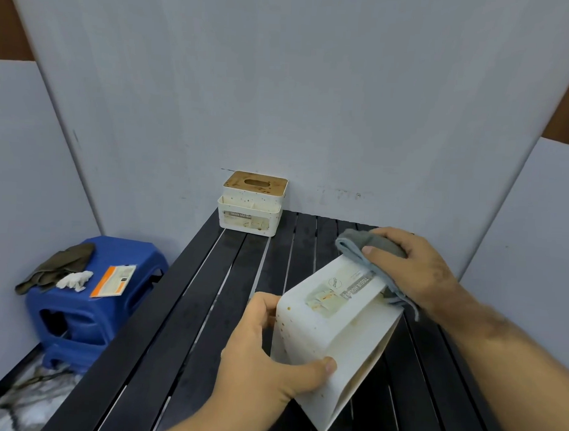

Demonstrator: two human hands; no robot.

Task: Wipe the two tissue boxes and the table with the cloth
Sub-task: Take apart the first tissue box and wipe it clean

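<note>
Left hand [265,350] clamped round the near end of a white tissue box [334,326], thumb over the top face, fingers curled at the side; box lifted, tilted, open underside turned toward the camera above the black slatted table [189,308]. Right hand [413,268] closed on a grey-blue cloth [362,247], pressing it against the far end of that box beside the "TISSUE HOLDER" label. 2nd tissue box [251,207], speckled, brown-stained lid, upright at the table's far edge. Blue stool [80,308] to the left, bearing rags and a leaflet.
</note>
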